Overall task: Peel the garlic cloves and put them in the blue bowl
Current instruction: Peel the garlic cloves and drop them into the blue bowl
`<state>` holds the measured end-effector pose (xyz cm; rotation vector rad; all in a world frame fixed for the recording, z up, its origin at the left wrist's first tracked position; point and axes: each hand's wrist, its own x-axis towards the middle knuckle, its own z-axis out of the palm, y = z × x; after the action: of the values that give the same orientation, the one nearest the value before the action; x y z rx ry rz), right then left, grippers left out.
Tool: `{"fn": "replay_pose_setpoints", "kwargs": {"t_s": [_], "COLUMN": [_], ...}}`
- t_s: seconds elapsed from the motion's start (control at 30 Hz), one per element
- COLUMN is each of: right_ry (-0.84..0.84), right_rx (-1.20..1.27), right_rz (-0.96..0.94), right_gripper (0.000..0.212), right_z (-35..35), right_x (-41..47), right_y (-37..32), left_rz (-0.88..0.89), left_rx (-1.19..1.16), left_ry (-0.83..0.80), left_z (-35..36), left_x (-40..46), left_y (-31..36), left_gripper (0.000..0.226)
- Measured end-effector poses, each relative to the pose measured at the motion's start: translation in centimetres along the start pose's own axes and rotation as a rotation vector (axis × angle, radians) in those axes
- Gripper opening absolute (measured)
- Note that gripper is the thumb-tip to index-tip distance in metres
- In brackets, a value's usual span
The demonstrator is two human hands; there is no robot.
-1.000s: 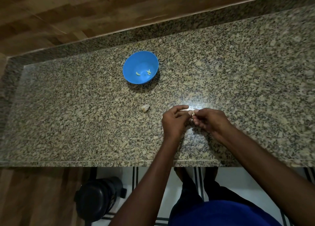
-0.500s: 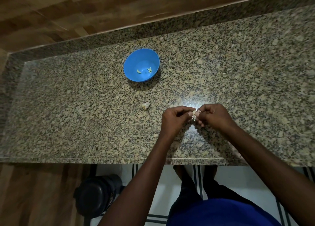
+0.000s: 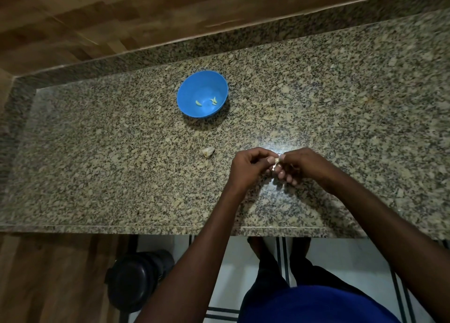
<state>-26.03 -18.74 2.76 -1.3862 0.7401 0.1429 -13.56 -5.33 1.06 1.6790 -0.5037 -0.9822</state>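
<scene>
Above a granite counter (image 3: 97, 176), the left hand (image 3: 248, 168) and right hand (image 3: 306, 165) meet fingertip to fingertip, both pinching one small garlic clove (image 3: 276, 161). Ahead and to the left sits the blue bowl (image 3: 202, 93), nearer the left hand, with peeled cloves inside. Another garlic piece (image 3: 208, 151) lies between.

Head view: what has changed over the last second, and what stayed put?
Very little. Both hands stay together above the counter; the left hand and right hand keep pinching the garlic clove between their fingertips, shifting only slightly as they work it. Nothing was let go. The blue bowl, the peeled cloves in it and the loose piece on the counter are unchanged.
</scene>
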Motion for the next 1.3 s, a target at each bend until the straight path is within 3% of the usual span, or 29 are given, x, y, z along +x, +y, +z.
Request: {"fn": "replay_pose_setpoints", "kwargs": {"t_s": [0.2,0.43,0.5,0.73,1.0,1.3], "right_ry": [-0.147,-0.319,-0.317,-0.16,0.071,0.081], "right_rx": [0.073,0.6,0.612,0.153,-0.559,-0.543], "right_rz": [0.063,0.207,0.205,0.048,-0.26,-0.227], "right_gripper": [0.028,0.014,0.013,0.021,0.032,0.029], "right_z": [-1.1,-0.9,-0.9,-1.1,0.2,0.4], "right_x": [0.5,0.6,0.4,-0.4,-0.5,-0.1], "right_y": [0.3,1.0,1.1,0.2,-0.7,0.3], "left_rz": [0.047,0.129,0.168,0.235,0.112,-0.1], "left_rx": [0.032,0.167,0.238,0.339,0.164,-0.031], "left_ry": [-0.096,-0.053,-0.029,0.015,-0.004,-0.058], "left_z": [-0.6,-0.4,-0.3,0.0,-0.4,-0.1], "left_x": [0.3,0.1,0.0,-0.6,-0.6,-0.1], "left_y": [0.7,1.9,2.0,1.4,0.5,0.0], "left_gripper": [0.017,0.005,0.006,0.01,0.009,0.016]}}
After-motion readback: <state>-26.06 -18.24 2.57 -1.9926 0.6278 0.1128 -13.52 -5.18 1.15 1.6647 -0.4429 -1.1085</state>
